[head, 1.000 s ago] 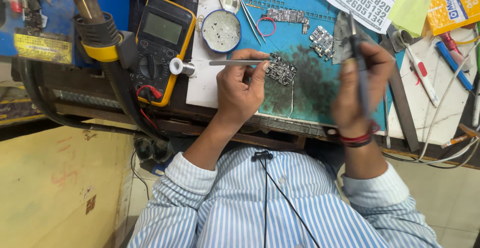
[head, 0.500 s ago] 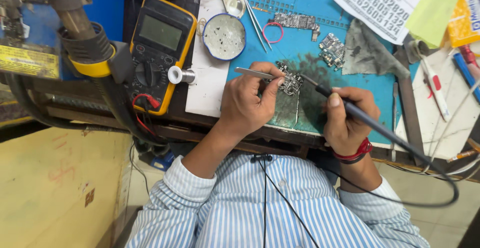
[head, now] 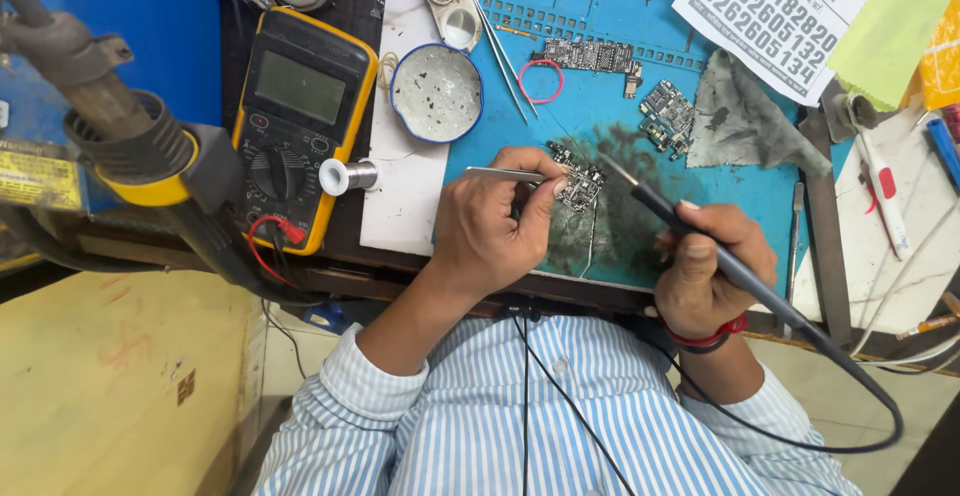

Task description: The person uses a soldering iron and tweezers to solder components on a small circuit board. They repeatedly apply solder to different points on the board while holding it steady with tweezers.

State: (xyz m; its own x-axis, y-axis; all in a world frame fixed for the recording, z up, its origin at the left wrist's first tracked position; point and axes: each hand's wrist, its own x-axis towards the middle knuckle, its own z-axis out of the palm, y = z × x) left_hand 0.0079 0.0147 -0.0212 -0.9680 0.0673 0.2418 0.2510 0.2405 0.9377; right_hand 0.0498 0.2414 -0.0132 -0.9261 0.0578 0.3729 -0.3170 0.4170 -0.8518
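My left hand (head: 495, 231) grips metal tweezers (head: 500, 173), with the fingertips pressed at a small circuit board (head: 580, 184) on the blue work mat (head: 600, 106). My right hand (head: 712, 271) holds a black soldering iron (head: 680, 218) like a pen. Its thin tip points up and left, ending just right of that board. A black cable runs from the iron down past my wrist.
A yellow multimeter (head: 300, 121) and a solder spool (head: 345, 176) lie left of the mat. A round tin (head: 437, 93), a second pair of tweezers (head: 500, 51), more circuit boards (head: 665, 111), a grey cloth (head: 745, 121) and a printed paper (head: 780, 6) lie farther back. A hot-air nozzle (head: 120, 126) stands at left.
My right hand turned the soldering iron from upright to slanted and brought its tip down beside the board. My left hand drew the tweezers in toward the same board.
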